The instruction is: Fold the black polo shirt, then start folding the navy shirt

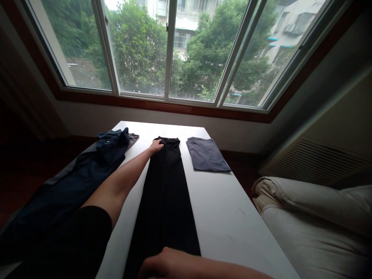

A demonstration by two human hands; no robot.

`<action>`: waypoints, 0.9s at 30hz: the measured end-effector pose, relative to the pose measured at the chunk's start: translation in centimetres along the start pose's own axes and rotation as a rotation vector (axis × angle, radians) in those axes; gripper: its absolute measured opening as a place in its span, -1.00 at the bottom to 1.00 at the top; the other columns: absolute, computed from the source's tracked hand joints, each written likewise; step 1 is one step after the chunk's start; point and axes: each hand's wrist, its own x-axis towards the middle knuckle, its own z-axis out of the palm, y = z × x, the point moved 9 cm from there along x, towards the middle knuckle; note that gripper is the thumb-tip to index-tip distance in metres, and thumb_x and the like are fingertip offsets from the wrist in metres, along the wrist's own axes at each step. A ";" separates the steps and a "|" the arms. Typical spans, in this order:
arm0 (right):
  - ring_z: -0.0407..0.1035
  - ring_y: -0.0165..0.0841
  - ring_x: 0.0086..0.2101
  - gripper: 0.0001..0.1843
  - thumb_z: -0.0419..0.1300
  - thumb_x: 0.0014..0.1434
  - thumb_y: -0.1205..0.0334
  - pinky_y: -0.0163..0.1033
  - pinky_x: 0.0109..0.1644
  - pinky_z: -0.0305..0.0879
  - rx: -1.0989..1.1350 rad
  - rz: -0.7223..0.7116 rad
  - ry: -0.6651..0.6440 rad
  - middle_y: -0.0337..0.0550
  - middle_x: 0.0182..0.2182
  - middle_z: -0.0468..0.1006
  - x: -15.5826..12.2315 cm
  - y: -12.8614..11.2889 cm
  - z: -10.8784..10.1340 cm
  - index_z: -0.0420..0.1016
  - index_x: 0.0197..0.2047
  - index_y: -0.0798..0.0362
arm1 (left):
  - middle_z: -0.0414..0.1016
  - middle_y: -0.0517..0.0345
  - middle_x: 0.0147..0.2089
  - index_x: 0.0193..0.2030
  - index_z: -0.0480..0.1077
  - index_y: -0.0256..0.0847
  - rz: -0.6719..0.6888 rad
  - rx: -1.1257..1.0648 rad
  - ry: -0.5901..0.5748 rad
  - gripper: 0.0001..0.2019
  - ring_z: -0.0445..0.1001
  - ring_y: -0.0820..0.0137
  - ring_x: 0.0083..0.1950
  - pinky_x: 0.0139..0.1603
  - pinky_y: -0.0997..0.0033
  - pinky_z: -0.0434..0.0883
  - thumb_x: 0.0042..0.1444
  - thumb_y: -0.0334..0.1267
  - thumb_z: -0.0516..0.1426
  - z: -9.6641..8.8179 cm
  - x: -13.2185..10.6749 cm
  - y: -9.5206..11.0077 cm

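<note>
A pair of black trousers lies lengthwise along the white table, its waistband toward the window. My left hand reaches to the waistband's left side, fingers closed on the cloth. Low in the view, my right hand is over the near part of the legs, its fingers curled on the fabric; the bottom edge cuts off the fingertips. Right of the waistband sits a folded grey garment. Dark blue clothes lie in a loose pile along the left side, partly behind my left arm.
The white table narrows toward a wide sliding window with a brown frame. To the right stands a cream sofa, near a slatted vent panel. A curtain hangs at the far left.
</note>
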 end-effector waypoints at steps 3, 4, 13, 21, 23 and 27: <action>0.54 -0.43 -0.27 -0.63 0.17 0.42 0.03 -0.47 -0.23 0.33 -0.001 -0.045 -0.066 -0.27 -0.15 0.66 -0.9 -1.2 -0.4 0.51 0.23 -0.11 | 0.22 -0.19 0.47 0.36 0.36 -0.29 0.023 0.068 -0.014 -0.43 0.21 0.07 0.44 0.45 0.19 0.15 0.20 -0.23 0.15 1.1 -0.6 -0.3; 0.53 -0.44 -0.29 -0.64 0.14 0.43 0.03 -0.47 -0.23 0.33 -0.008 -0.048 -0.024 -0.27 -0.16 0.66 -1.1 -1.4 -0.9 0.52 0.21 -0.11 | 0.15 -0.17 0.51 0.38 0.34 -0.27 0.038 0.088 -0.015 -0.42 0.16 0.06 0.47 0.48 0.17 0.10 0.21 -0.22 0.16 1.5 -0.9 -0.3; 0.08 -0.04 0.40 -0.40 0.21 0.36 -0.12 0.08 0.44 0.08 -0.478 0.039 0.458 0.00 0.44 0.20 -0.6 -0.5 -5.3 0.35 0.39 -0.15 | -0.09 -0.18 0.61 0.50 0.15 -0.14 0.132 0.328 -0.083 -0.31 -0.14 -0.09 0.59 0.52 -0.16 -0.15 0.34 0.13 0.05 4.8 -4.7 -0.6; -0.30 0.03 0.50 -0.21 0.11 0.41 -0.22 0.28 0.52 -0.24 -0.552 -0.019 0.258 0.09 0.54 -0.17 -0.7 0.5 -4.3 0.05 0.55 -0.13 | -0.19 -0.19 0.63 0.61 -0.09 -0.13 0.175 0.376 -0.233 -0.18 -0.18 -0.06 0.61 0.53 -0.16 -0.18 0.37 0.29 -0.15 6.2 -4.6 -1.0; -0.37 0.03 0.50 -0.20 0.08 0.41 -0.25 0.29 0.52 -0.29 -0.540 -0.019 0.259 0.10 0.54 -0.22 -0.8 0.5 -4.3 0.01 0.56 -0.12 | -0.19 -0.15 0.63 0.61 -0.11 -0.08 0.177 0.382 -0.230 -0.18 -0.17 -0.06 0.61 0.53 -0.16 -0.19 0.36 0.31 -0.14 6.2 -4.6 -0.9; -0.35 -0.02 0.50 -0.23 0.06 0.45 -0.18 0.27 0.53 -0.32 -0.537 -0.036 0.256 0.11 0.54 -0.20 -1.1 0.0 -3.4 -0.03 0.57 -0.10 | -0.16 -0.13 0.63 0.60 -0.07 -0.07 0.155 0.397 -0.228 -0.20 -0.15 -0.08 0.61 0.52 -0.18 -0.16 0.36 0.28 -0.10 5.8 -5.1 -0.1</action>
